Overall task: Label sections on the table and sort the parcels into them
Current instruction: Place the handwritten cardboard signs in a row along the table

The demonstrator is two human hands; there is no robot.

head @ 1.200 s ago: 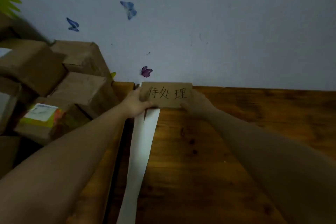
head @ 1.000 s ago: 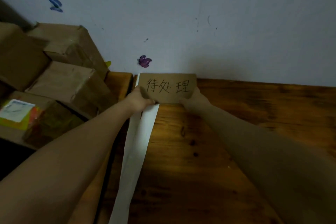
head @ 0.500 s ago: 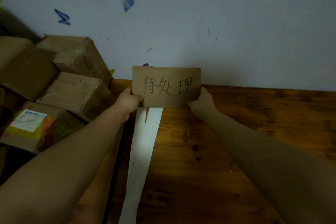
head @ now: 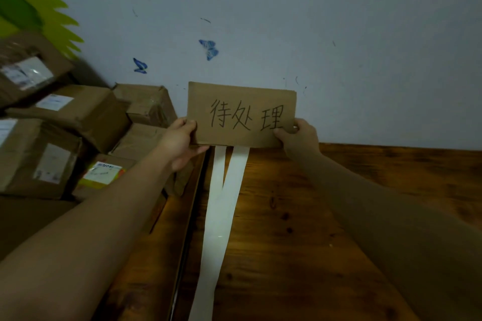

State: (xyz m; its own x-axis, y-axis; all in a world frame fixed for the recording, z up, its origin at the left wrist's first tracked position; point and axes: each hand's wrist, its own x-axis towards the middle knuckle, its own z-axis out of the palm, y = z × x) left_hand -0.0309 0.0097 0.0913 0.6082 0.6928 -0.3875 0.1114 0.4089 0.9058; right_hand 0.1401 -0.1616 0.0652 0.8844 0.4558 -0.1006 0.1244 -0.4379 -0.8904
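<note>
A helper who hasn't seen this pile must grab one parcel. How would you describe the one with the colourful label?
Start at the pile of brown parcels left of the wooden table. At its near edge, right beside the left forearm, lies a low box. Its white label is bordered in yellow and orange; the neighbours' labels are plain white.

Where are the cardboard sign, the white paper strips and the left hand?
cardboard sign [head: 242,92]: head view, blank area above writing.
white paper strips [head: 219,216]: head view, where they overlap.
left hand [head: 180,142]: head view, middle of hand.
</note>
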